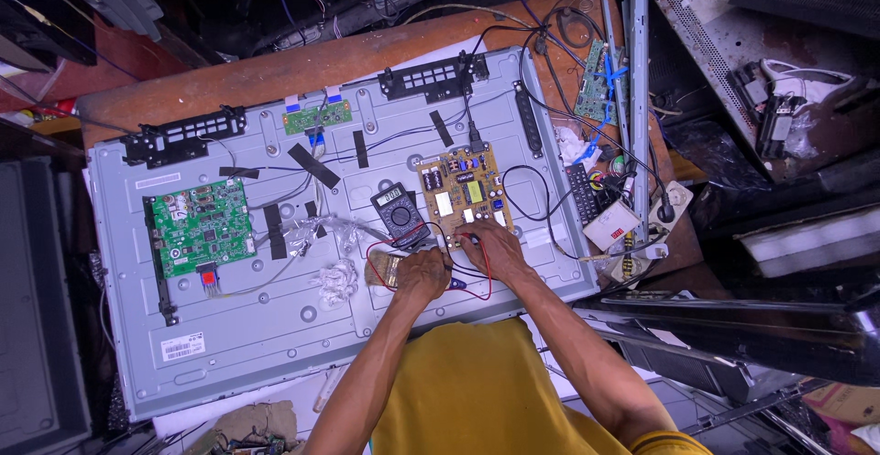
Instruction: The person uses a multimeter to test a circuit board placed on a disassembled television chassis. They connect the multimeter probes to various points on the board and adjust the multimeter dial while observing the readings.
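Probes of a multimeter (400, 213) are in use at the lower edge of the tan power board (461, 193), which sits near the middle of the grey back panel (266, 327) of a flat television lying on the table (275, 61). Right hand (495, 248) is closed around one probe and presses its tip on the bottom of the tan board. Left hand (421, 275) is just beside it, a little lower, fingers curled around something small, but I cannot tell exactly what, because the hand covers it. Red and black wires (483, 281) loop around both hands and run up to the multimeter, which lies flat on the panel, touching the left side of the tan board. A green circuit board (202, 224) is mounted well apart on the left side of the panel. A remote control (581, 194) lies near the right edge of the panel
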